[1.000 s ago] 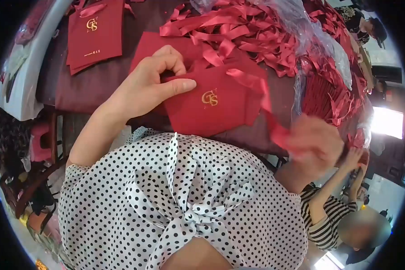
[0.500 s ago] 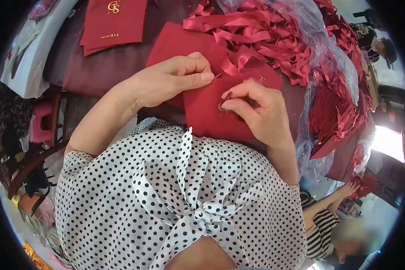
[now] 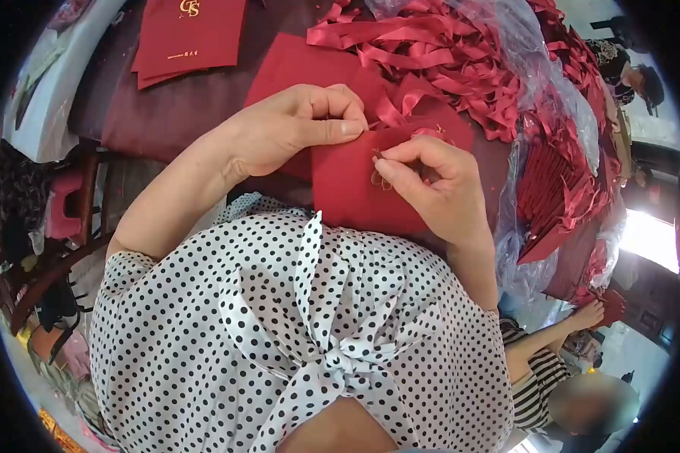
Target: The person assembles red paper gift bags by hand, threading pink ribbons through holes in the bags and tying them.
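A red paper bag (image 3: 344,198) with a gold emblem lies flat in front of me, close to my blouse. My left hand (image 3: 306,117) is closed, thumb and forefinger pinching at the bag's upper edge. Over the bag's right part, my right hand (image 3: 434,181) is also closed in a pinch. What its fingertips hold is too small to make out, and the hand covers part of the emblem. A bit of red ribbon (image 3: 434,134) shows just behind the right knuckles. More red bags (image 3: 298,64) lie under and beyond my hands.
Loose red ribbons (image 3: 438,57) are heaped at the back. Stacked red bags (image 3: 204,38) sit at the back left. Clear plastic (image 3: 514,219) surrounds bundled ribboned bags (image 3: 544,189) at right. A co-worker in a striped top (image 3: 540,381) handles something red beyond.
My right fingertips have tipped slightly upward, exposing more of the gold emblem. My left hand has shifted slightly right along the bag's edge. The co-worker's hand has moved a little.
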Tool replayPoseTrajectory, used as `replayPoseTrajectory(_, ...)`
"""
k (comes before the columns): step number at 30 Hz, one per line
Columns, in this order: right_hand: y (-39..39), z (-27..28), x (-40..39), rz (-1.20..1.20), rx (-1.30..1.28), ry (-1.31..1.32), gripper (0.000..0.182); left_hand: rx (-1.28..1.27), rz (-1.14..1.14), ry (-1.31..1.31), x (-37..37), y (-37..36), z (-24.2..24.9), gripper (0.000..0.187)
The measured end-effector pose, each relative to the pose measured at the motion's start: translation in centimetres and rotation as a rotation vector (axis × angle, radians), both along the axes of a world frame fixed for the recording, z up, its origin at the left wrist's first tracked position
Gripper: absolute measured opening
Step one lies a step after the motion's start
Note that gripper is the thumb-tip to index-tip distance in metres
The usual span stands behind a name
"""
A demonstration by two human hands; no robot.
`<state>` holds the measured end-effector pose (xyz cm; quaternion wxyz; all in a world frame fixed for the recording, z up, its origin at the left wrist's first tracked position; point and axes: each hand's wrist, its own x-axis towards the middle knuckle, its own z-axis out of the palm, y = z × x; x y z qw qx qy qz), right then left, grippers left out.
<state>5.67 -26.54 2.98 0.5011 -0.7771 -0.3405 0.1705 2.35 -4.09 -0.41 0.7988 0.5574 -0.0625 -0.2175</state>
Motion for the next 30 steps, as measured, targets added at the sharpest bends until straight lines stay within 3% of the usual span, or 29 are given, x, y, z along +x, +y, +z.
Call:
replayPoseTrajectory(9,1.0,1.0,-0.2,0.002,-0.093,-0.162,0.007,0.044,0.026,-0.010,-0.3,-0.4,0.3,0.016)
replayPoseTrajectory(12,1.3,0.5,-0.2,0.003,-0.065,-0.218,0.007,0.214,0.053,-0.161,-0.5,-0.5,0.6,0.016)
replayPoseTrajectory(14,1.5,0.3,-0.2,-0.022,-0.044,-0.228,0.009,0.453,0.125,-0.489,-0.6,-0.6,0.6,0.015)
replayPoseTrajectory(17,1.6,0.3,-0.3,-0.003,-0.086,-0.202,0.008,0.583,0.157,-0.625,-0.8,-0.6,0.4,0.015)
replayPoseTrajectory(18,1.8,0.3,-0.6,-0.011,-0.101,-0.303,0.008,0.581,0.155,-0.624,-0.9,-0.8,0.6,0.015)
replayPoseTrajectory(20,1.9,0.5,-0.9,-0.019,-0.115,-0.403,0.008,0.813,0.281,-0.874,-1.3,-1.4,1.3,0.015)
replayPoseTrajectory(22,1.8,1.1,-0.9,0.015,-0.140,-0.406,0.009,0.785,0.275,-0.849,-1.4,-1.1,1.2,0.017)
replayPoseTrajectory(25,1.2,1.5,0.7,-0.035,-0.062,-0.111,0.008,0.621,0.115,-0.582,-0.7,0.2,0.0,0.026)
replayPoseTrajectory(26,1.1,0.5,1.4,0.042,0.049,-0.316,0.009,0.623,0.124,-0.577,-0.6,0.3,0.0,0.026)
replayPoseTrajectory(28,1.6,0.5,0.9,0.041,0.045,-0.279,0.009,0.297,0.066,-0.212,-0.5,0.5,0.2,0.030)
replayPoseTrajectory(30,1.9,0.4,0.7,0.034,0.041,-0.244,0.009,0.306,0.038,-0.204,-0.4,0.9,0.3,0.028)
